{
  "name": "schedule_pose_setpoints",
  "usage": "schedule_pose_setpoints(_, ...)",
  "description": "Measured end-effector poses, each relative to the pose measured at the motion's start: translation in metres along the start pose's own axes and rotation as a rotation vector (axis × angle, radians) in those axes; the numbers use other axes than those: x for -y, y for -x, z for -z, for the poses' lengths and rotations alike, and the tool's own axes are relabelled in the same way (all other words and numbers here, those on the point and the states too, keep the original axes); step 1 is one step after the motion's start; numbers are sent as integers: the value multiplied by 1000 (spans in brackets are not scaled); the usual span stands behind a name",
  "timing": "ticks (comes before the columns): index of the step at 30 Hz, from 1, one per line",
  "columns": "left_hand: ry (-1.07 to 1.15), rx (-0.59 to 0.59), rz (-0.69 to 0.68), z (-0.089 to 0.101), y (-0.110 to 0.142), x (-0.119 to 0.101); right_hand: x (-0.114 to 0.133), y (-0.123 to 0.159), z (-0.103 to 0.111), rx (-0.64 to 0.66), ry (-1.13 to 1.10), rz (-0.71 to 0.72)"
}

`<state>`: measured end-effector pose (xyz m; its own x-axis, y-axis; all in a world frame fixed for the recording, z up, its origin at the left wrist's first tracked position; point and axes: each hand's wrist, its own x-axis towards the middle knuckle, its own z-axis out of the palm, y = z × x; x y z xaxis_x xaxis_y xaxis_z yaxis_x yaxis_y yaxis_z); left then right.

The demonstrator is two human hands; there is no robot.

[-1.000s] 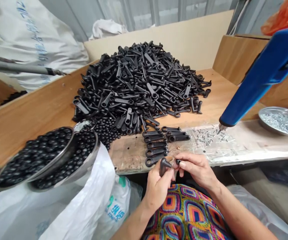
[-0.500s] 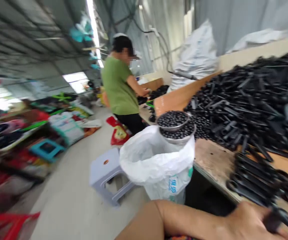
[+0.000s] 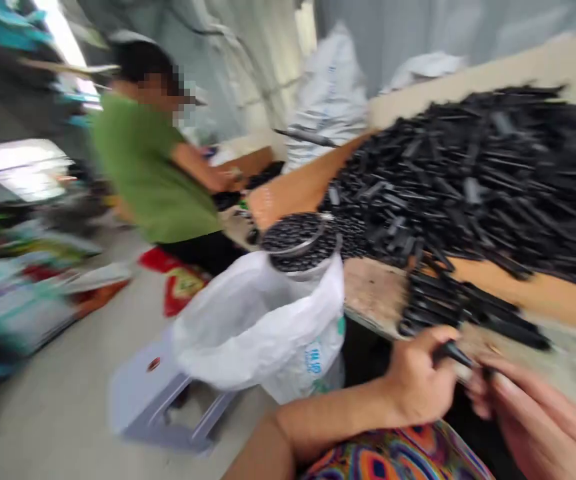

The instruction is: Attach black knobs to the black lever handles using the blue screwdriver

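Two parts in hand: I logged a black handle gripped in the left hand, narrow end toward the right hand, which pinched a small, blurred black piece. Both were near the bench edge, by a laid-out handle row.

At near right, the left hand is gripping with curled fingers, its arm bending; the right hand is pinching just beside it.
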<state>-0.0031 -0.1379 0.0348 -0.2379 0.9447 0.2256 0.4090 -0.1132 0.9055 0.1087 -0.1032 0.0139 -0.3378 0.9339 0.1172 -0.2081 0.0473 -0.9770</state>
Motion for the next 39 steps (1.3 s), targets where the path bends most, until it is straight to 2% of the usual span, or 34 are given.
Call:
schedule_pose_setpoints(2, -30, 6, 3, 2, -5, 5, 8, 14, 11, -41, -182, -112)
schedule_pose_setpoints(4, -69, 32, -56, 1, -12, 14, 9, 14, 8, -43, -381, -159)
schedule_pose_setpoints(6, -110, 52, -126, -1, -16, 23, 5, 8, 3, -54, -473, -171)
schedule_pose_setpoints(9, -147, 73, -190, -4, -16, 30, -3, 2, -2, -65, -511, -170)
schedule_pose_setpoints(13, -191, 94, -204, -6, -18, 34, -6, 2, -1, -55, -523, -156)
schedule_pose_setpoints(19, -263, 69, -268, -5, -23, 39, -8, -1, -3, -73, -541, -140)
schedule_pose_setpoints(24, -408, 3, -409, -3, -24, 40, -10, 0, -5, -115, -462, -132)
schedule_pose_setpoints(29, -537, -40, -536, 1, -25, 37, -10, 6, -5, -225, -134, -13)
schedule_pose_setpoints(31, -564, -24, -534, 1, -26, 37, -9, 6, -5, -250, -66, -8)
schedule_pose_setpoints(36, -613, 18, -475, 1, -31, 41, 1, -8, -6, -193, -204, -172)
schedule_pose_setpoints(39, -635, 21, -441, 4, -38, 39, 15, -17, -8, -195, 26, -146)
